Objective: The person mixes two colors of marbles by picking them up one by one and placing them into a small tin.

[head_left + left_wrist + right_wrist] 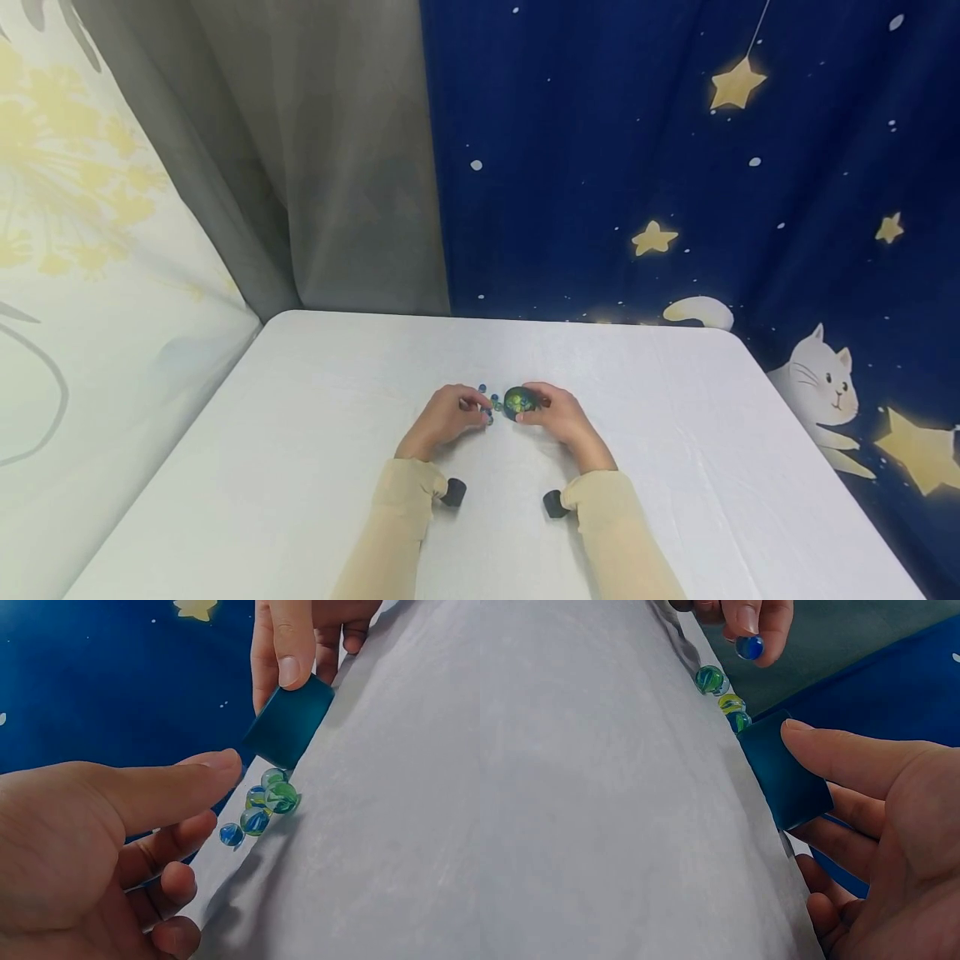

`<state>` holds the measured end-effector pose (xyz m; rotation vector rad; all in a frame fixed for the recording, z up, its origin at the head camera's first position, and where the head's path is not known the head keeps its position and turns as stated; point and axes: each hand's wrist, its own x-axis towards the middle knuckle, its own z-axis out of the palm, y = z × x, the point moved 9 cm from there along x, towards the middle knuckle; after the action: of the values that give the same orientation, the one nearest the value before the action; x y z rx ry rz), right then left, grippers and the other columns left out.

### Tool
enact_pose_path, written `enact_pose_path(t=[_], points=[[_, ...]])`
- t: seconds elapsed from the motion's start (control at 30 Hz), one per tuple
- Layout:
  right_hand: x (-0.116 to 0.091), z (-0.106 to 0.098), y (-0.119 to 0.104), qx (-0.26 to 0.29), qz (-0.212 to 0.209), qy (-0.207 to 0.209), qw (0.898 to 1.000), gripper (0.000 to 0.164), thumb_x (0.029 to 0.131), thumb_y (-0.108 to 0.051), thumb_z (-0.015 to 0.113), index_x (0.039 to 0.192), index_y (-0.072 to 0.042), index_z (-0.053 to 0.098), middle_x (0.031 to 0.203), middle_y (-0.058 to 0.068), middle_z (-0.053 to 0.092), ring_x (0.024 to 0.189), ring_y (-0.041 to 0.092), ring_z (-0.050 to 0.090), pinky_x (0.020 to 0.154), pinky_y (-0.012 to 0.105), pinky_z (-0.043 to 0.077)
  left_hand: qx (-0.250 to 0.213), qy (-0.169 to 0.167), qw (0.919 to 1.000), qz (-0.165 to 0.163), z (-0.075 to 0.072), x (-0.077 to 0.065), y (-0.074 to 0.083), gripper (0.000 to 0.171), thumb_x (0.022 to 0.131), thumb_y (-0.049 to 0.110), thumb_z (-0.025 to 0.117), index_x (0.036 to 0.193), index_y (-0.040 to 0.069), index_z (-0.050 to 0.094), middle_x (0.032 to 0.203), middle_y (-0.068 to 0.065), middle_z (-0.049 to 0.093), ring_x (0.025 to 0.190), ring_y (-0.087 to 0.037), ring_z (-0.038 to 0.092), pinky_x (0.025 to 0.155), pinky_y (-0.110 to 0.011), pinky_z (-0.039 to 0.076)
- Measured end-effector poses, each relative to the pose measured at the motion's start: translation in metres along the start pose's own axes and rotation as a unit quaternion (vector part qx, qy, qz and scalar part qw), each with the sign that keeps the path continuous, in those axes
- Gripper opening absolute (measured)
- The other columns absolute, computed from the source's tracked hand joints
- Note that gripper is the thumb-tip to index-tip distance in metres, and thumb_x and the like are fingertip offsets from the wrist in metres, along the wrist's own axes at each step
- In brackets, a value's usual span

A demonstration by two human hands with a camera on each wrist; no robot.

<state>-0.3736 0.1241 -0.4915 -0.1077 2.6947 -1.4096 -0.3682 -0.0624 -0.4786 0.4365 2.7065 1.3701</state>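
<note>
My right hand [558, 412] grips a small teal cup [786, 772], thumb on one side and fingers on the other. Its round opening faces upward in the head view, and green-yellow marbles [519, 402] show inside. Left of the cup, several loose glass marbles with blue, green and yellow swirls lie on the white table. My left hand [450, 412] is beside them, fingers loosely bent, with a gap between thumb and middle finger. A blue marble [231, 834] lies close to its fingertips; a green marble [281, 797] sits nearer the cup.
The white table [300, 467] spreads around both hands. Behind it hang a grey curtain [360, 167] and a dark blue curtain [570, 208] with stars. Black wrist devices stick out from both sleeves, a left one [453, 492] and a right one [555, 503].
</note>
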Motion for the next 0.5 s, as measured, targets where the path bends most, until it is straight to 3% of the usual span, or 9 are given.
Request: enact_pose_path(t=[0.5], points=[[0.0,-0.001,0.0,0.004,0.004,-0.002,1.0,0.057,0.075,-0.019,0.082,0.129,-0.015,0.063,0.133,0.012,0.058,0.124,0.036,0.051,0.1,0.055,0.037,-0.037,0.039,0.9985,0.0,-0.011,0.001,0.005,0.014,0.084,0.012,0.076,0.096,0.018,0.076,0.087,0.006,0.062,0.081,-0.017,0.052,0.076,-0.034,0.042]])
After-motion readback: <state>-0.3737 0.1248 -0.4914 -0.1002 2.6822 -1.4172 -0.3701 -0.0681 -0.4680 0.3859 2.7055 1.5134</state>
